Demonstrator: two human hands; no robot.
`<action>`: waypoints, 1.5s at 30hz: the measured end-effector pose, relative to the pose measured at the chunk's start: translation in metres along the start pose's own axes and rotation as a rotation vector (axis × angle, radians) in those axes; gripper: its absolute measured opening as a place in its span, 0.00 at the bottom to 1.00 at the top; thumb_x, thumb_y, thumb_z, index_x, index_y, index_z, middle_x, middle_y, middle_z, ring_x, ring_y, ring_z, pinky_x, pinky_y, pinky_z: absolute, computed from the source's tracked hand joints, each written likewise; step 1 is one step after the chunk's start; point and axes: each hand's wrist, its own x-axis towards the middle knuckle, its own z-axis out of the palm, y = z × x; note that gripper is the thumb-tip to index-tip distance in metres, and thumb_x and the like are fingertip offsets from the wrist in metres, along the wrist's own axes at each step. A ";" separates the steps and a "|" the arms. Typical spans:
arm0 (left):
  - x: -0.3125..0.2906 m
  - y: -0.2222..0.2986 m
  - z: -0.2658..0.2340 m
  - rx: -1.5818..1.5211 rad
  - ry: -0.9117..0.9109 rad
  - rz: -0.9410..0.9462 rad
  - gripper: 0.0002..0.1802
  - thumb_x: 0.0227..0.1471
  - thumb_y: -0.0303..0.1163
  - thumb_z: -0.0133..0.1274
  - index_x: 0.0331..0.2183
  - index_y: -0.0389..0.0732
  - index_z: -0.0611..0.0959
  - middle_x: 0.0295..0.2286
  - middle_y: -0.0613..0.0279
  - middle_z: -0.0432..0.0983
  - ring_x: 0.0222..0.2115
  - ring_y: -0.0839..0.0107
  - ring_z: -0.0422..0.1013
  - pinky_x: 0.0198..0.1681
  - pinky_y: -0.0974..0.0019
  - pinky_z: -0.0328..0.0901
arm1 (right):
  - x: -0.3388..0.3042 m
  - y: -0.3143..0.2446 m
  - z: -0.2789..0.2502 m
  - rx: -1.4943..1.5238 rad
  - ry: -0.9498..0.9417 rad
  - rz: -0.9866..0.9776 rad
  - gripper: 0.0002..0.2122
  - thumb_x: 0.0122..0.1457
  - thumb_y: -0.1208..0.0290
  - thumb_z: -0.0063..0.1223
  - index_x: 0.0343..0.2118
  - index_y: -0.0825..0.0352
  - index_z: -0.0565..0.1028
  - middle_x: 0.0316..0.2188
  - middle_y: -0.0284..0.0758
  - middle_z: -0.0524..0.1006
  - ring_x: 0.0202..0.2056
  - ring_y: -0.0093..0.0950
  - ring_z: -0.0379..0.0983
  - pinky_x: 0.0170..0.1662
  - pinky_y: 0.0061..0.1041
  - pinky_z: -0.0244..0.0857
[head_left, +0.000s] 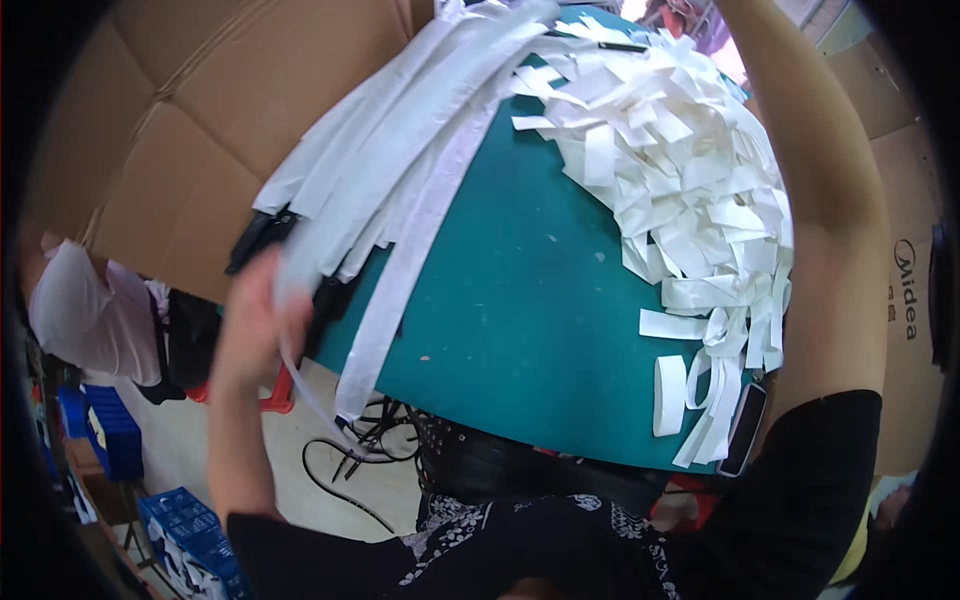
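At the left, my left hand (255,325) is smeared by motion, its fingers closed around the near end of a long white strip (310,240). This strip runs up and away over a bundle of similar white strips (345,165), which lies slantwise across the left part of the green tabletop (500,300). A narrow white piece hangs down below the hand. My right forearm (825,170) reaches past the table's right side to the top rim, and its hand is out of the picture. Beside that arm rises a big heap of short white strips (670,170), some folded into loops.
A large cardboard box (200,110) borders the table at the left, another (905,330) at the right. A dark rectangular device (742,430) lies at the near right corner. Black cords (350,455) trail on the floor near blue crates (190,540). Another person (85,315) is at the left.
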 end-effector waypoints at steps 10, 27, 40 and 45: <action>0.416 0.013 -0.037 1.149 0.262 0.479 0.29 0.48 0.44 0.50 0.50 0.42 0.65 0.44 0.51 0.66 0.45 0.62 0.64 0.47 0.58 0.59 | -0.144 -0.064 0.033 -0.495 -0.246 0.100 0.17 0.48 0.67 0.51 0.43 0.59 0.68 0.38 0.37 0.70 0.44 0.33 0.66 0.54 0.38 0.48; 0.156 0.000 0.182 0.713 -0.080 0.836 0.18 0.49 0.30 0.49 0.44 0.42 0.71 0.23 0.60 0.72 0.25 0.69 0.69 0.29 0.70 0.63 | -0.447 -0.180 -0.043 -0.176 -0.723 1.178 0.10 0.46 0.62 0.52 0.24 0.63 0.77 0.22 0.38 0.75 0.26 0.36 0.71 0.31 0.33 0.64; 0.097 -0.031 0.356 0.354 -0.115 0.571 0.09 0.46 0.32 0.50 0.29 0.36 0.79 0.25 0.54 0.75 0.26 0.61 0.71 0.31 0.65 0.65 | -0.419 -0.202 0.012 0.050 -0.105 1.153 0.09 0.47 0.62 0.53 0.27 0.61 0.76 0.19 0.33 0.74 0.23 0.29 0.71 0.27 0.26 0.63; 0.211 -0.018 0.400 0.599 0.164 0.747 0.14 0.44 0.36 0.51 0.28 0.34 0.78 0.25 0.49 0.73 0.30 0.57 0.69 0.36 0.60 0.64 | -0.404 -0.185 0.058 0.166 -0.056 1.102 0.09 0.48 0.60 0.52 0.26 0.59 0.76 0.19 0.34 0.75 0.25 0.34 0.72 0.27 0.31 0.64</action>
